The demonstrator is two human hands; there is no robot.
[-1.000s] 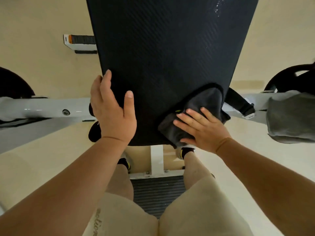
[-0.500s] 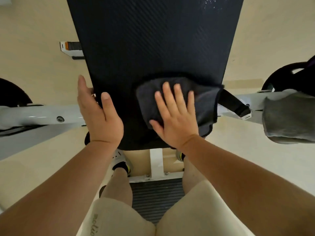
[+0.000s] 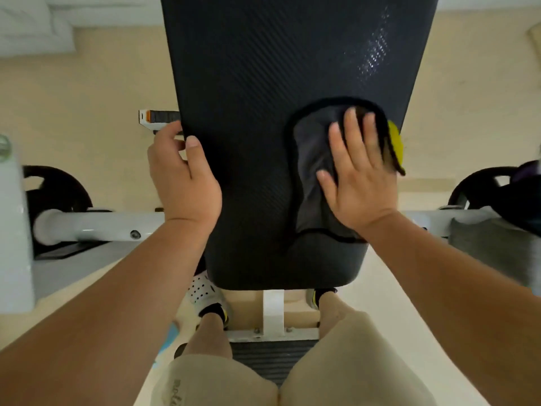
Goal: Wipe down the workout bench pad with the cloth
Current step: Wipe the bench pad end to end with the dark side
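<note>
The black textured bench pad (image 3: 257, 92) runs away from me down the middle of the head view, its near end above my knees. A dark grey cloth (image 3: 311, 171) with a black hem and a yellow underside lies on the pad's right side. My right hand (image 3: 355, 174) presses flat on the cloth, fingers spread and pointing away. My left hand (image 3: 184, 177) grips the pad's left edge, thumb on top and fingers curled under. A wet sheen shows on the pad's far right.
White frame bars (image 3: 96, 224) stick out to both sides under the pad, with black weight plates (image 3: 55, 191) at left and right. A grey towel (image 3: 491, 244) hangs on the right bar. My legs stand astride the white base post (image 3: 273, 312).
My right hand has pushed the cloth away from me and to the right along the pad, turning up its yellow corner. My left hand has slid further up the left edge.
</note>
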